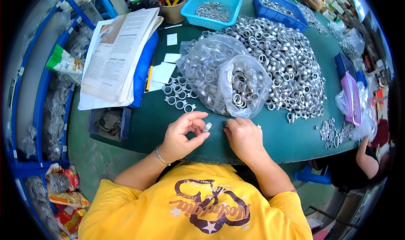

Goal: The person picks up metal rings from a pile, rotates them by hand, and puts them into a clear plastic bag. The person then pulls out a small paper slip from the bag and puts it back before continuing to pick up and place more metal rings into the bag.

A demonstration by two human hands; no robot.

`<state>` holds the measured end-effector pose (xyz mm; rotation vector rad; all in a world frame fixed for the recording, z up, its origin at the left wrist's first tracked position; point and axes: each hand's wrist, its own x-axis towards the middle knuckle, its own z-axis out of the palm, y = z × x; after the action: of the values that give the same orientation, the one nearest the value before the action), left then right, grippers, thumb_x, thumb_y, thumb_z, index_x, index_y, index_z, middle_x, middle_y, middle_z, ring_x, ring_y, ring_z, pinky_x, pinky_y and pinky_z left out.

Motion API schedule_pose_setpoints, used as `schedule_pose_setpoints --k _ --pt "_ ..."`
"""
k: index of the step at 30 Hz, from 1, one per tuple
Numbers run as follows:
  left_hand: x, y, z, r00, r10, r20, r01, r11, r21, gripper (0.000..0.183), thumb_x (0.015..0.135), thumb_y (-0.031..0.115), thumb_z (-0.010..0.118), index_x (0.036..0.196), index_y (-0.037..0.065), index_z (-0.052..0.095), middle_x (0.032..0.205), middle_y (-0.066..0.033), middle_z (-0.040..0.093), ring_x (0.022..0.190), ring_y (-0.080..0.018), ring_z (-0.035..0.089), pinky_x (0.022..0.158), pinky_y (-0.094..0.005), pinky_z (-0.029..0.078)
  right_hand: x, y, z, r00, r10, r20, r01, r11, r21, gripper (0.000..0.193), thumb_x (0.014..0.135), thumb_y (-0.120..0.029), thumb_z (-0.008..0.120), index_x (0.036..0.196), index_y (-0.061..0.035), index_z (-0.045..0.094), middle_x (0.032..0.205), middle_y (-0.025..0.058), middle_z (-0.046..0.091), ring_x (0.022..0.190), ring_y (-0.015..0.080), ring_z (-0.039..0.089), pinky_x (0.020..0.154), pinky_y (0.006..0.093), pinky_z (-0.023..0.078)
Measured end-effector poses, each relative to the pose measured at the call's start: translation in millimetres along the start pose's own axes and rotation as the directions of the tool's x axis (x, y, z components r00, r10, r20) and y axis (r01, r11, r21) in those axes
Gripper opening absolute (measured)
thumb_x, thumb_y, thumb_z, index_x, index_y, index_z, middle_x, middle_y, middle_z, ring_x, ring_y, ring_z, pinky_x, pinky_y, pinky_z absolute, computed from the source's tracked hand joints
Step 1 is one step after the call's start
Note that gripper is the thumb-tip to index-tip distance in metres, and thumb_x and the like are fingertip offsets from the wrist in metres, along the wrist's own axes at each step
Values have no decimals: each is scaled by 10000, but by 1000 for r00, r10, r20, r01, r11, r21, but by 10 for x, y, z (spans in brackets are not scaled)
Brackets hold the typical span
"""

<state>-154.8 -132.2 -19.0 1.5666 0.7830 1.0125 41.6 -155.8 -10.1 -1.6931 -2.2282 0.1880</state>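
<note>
Between the thumb and fingers of my left hand sits a small silvery metal piece, short and cylindrical, with its end showing. My right hand rests at the green table just to its right, fingers curled inward; what they hold, if anything, is hidden. Just beyond both hands lies a clear plastic bag of metal rings, its mouth turned toward me. A large heap of metal rings spreads behind and right of the bag. Several loose rings lie left of it.
Far back stand a turquoise basin and a blue bin, both with small metal parts. Papers, a yellow pencil and a tool pot are at the left. Small parts lie right. Another person's arm shows beyond.
</note>
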Motion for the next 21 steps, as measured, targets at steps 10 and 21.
schedule_pose_setpoints --k 10,21 --pt "-40 -16 2 999 41 10 -41 999 -12 447 729 -81 649 1131 -12 467 850 -62 594 755 -89 573 681 -216 485 -245 -68 -133 958 158 239 -280 698 659 120 732 -36 675 790 -28 570 713 41 587 610 118 509 559 235 417" --pt "-63 -40 41 1000 19 22 -20 1000 5 379 744 -61 641 1096 -13 509 857 -59 579 748 -79 562 655 -203 478 -489 -91 119 882 240 405 -426 41 904 94 814 -64 629 877 -6 590 805 5 609 699 41 512 621 183 423"
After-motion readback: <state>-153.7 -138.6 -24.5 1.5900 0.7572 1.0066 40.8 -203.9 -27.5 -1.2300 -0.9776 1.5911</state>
